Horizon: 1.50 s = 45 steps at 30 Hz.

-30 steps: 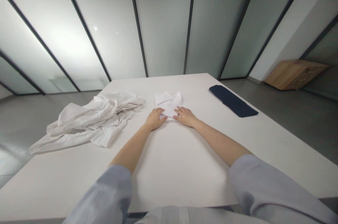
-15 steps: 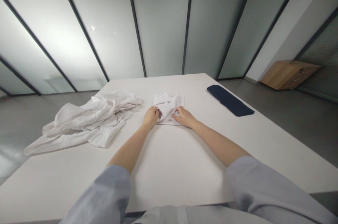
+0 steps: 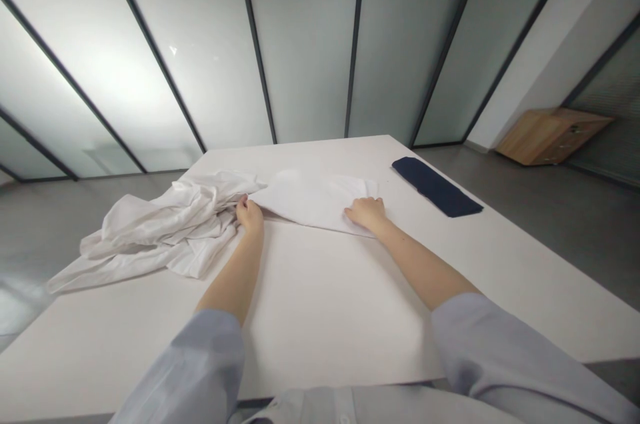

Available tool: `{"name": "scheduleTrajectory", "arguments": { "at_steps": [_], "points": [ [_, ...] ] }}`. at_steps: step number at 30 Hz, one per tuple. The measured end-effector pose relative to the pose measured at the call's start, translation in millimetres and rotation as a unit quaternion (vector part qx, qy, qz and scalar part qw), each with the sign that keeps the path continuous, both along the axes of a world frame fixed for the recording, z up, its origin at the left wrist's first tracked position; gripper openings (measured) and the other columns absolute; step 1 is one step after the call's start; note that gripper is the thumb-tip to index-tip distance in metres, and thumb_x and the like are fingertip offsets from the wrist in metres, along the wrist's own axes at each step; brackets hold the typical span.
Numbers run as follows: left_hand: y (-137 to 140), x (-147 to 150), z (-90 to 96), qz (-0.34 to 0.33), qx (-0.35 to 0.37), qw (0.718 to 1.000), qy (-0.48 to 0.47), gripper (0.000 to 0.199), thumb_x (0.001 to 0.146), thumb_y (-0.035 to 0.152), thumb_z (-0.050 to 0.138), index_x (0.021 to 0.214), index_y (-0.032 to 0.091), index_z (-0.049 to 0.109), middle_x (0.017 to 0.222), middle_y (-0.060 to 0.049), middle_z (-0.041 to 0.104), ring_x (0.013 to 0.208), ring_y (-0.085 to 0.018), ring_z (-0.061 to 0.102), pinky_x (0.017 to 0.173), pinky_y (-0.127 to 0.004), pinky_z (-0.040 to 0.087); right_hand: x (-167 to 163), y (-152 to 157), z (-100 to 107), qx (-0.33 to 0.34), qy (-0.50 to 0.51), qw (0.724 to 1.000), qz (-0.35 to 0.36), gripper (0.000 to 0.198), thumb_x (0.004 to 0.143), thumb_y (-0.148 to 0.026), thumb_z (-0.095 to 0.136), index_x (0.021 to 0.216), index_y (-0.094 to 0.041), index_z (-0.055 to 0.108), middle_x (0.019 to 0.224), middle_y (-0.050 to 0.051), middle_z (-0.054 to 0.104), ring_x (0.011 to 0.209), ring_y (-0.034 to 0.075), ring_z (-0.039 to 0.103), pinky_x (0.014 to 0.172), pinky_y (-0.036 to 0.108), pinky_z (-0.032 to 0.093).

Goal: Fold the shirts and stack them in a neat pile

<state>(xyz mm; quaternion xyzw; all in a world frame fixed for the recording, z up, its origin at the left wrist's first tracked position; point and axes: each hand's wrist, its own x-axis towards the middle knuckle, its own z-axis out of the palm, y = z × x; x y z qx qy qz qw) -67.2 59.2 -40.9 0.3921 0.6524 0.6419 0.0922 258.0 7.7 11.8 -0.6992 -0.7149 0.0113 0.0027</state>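
A white cloth [image 3: 310, 201] is stretched sideways between my hands over the middle of the table. My left hand [image 3: 249, 214] is closed on its left corner, lifted a little off the tabletop beside a heap of white fabric. My right hand [image 3: 367, 213] is closed near the cloth's right end, its fingers bent down onto the cloth and the table. The cloth's near edge slants down from left to right. Its exact kind, garment or plain cloth, cannot be made out.
To the left, a crumpled pile of white fabric [image 3: 170, 231] hangs partly over the table's edge. A folded dark navy cloth [image 3: 435, 185] lies flat at the right on the white table [image 3: 330, 317]. Frosted glass panels [image 3: 305, 44] stand behind, and a wooden cabinet [image 3: 545, 136] is on the floor at right.
My hands have moved apart, the left toward the fabric pile and the right slightly rightward. The white cloth, bunched and folded before, is now spread wide between them.
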Motion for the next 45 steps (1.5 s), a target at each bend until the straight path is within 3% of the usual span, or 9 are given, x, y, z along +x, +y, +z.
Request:
{"name": "scheduleTrajectory", "arguments": {
  "at_steps": [5,12,17,21,27,31,34,38,45],
  "points": [
    [-24.7,33.9,15.6,-0.036,-0.004,0.967,0.251,0.045,0.079,0.021,0.051,0.123,0.013,0.055,0.133,-0.017,0.053,0.129,-0.029,0.044,0.112,-0.045,0.030,33.5,11.6,-5.0,0.026,0.043,0.997,-0.051,0.041,0.091,-0.038,0.042,0.098,-0.013,0.073,0.100,0.018,0.071,0.100,0.030,0.062,0.088,0.040,0.037],
    [-48.0,71.1,13.9,-0.269,-0.206,0.796,0.501,0.039,0.089,0.032,0.050,0.125,0.019,0.059,0.136,-0.013,0.055,0.127,-0.029,0.049,0.108,-0.046,0.035,63.0,25.2,-25.9,0.110,0.110,0.971,-0.184,0.047,0.084,-0.043,0.052,0.116,-0.009,0.063,0.117,0.022,0.062,0.108,0.035,0.056,0.088,0.045,0.039],
    [-44.2,67.4,9.7,-0.275,-0.211,0.792,0.503,0.044,0.091,0.036,0.048,0.130,0.017,0.055,0.140,-0.015,0.052,0.130,-0.028,0.046,0.109,-0.044,0.034,65.0,31.4,-25.2,0.140,0.157,0.967,-0.143,0.026,0.083,-0.028,0.049,0.096,-0.015,0.068,0.105,0.017,0.066,0.103,0.034,0.056,0.089,0.046,0.038],
    [-41.1,67.7,6.7,-0.261,-0.186,0.818,0.477,0.063,0.086,0.036,0.055,0.142,0.010,0.040,0.144,-0.021,0.045,0.134,-0.031,0.041,0.110,-0.046,0.033,40.3,28.2,-11.0,0.200,0.322,0.925,-0.020,0.028,0.084,-0.027,0.044,0.101,-0.017,0.063,0.102,0.011,0.066,0.097,0.026,0.056,0.086,0.037,0.041],
    [-44.9,69.3,12.5,-0.271,-0.088,0.838,0.465,0.092,0.075,0.028,0.067,0.152,0.013,0.018,0.158,-0.021,0.018,0.144,-0.033,0.022,0.113,-0.047,0.029,-29.9,-12.7,6.4,-0.122,0.440,0.822,0.339,0.018,0.074,-0.024,0.058,0.089,-0.017,0.065,0.092,0.002,0.067,0.086,0.019,0.059,0.080,0.029,0.044],
    [-52.5,73.8,19.5,-0.327,-0.085,0.774,0.535,0.058,0.082,0.018,0.057,0.139,0.023,0.047,0.156,-0.012,0.028,0.145,-0.031,0.018,0.113,-0.051,0.028,-48.3,-31.9,7.2,-0.306,0.423,0.748,0.410,0.014,0.074,-0.028,0.063,0.081,-0.016,0.067,0.082,0.002,0.069,0.077,0.017,0.061,0.076,0.028,0.046],
    [-55.6,79.0,24.3,-0.382,-0.114,0.726,0.560,0.038,0.086,0.013,0.049,0.121,0.020,0.062,0.140,-0.011,0.051,0.137,-0.027,0.037,0.112,-0.045,0.032,-35.9,-22.0,3.1,-0.188,0.481,0.797,0.312,0.019,0.083,-0.028,0.053,0.084,-0.017,0.068,0.093,0.006,0.071,0.089,0.019,0.064,0.086,0.031,0.046],
    [-56.0,82.8,29.9,-0.391,-0.107,0.743,0.532,0.035,0.085,0.012,0.045,0.115,0.018,0.063,0.122,-0.011,0.062,0.122,-0.023,0.051,0.108,-0.040,0.037,-8.3,1.8,-12.4,0.027,0.412,0.894,0.174,0.030,0.088,-0.024,0.046,0.110,-0.020,0.067,0.123,0.007,0.066,0.118,0.019,0.056,0.102,0.034,0.039],
    [-54.7,73.9,31.3,-0.324,-0.090,0.810,0.480,0.041,0.078,0.010,0.046,0.116,0.018,0.060,0.123,-0.011,0.060,0.123,-0.025,0.049,0.105,-0.040,0.041,1.1,16.5,-28.2,-0.047,0.258,0.949,0.176,0.042,0.098,-0.029,0.034,0.133,-0.024,0.056,0.141,0.005,0.054,0.134,0.021,0.043,0.113,0.039,0.028]
  ]
}}
